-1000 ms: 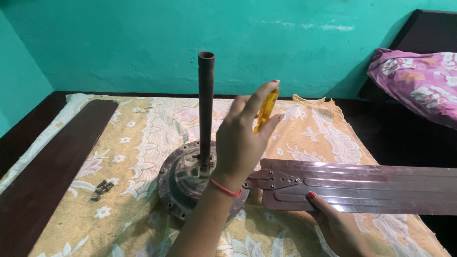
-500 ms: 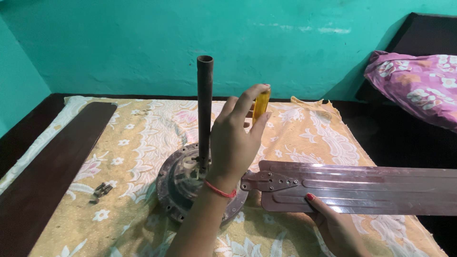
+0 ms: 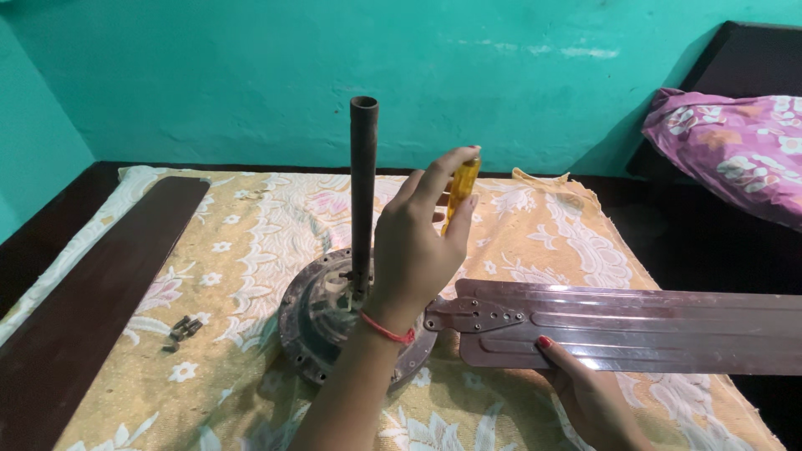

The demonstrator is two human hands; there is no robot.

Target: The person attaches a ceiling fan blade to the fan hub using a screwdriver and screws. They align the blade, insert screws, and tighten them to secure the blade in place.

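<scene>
L hand [image 3: 418, 250] grips a yellow-handled screwdriver [image 3: 460, 190], held upright above the fan motor hub [image 3: 322, 321]. Hub sits on a yellow floral cloth [image 3: 543, 242], w/ a dark pipe [image 3: 362, 184] standing upright from its centre. R hand [image 3: 589, 392] holds the near edge of a metal fan blade [image 3: 635, 327], blade's bracket end touching the hub. Small screws [image 3: 182, 327] lie left of hub, beside a dark plank [image 3: 92, 292].
</scene>
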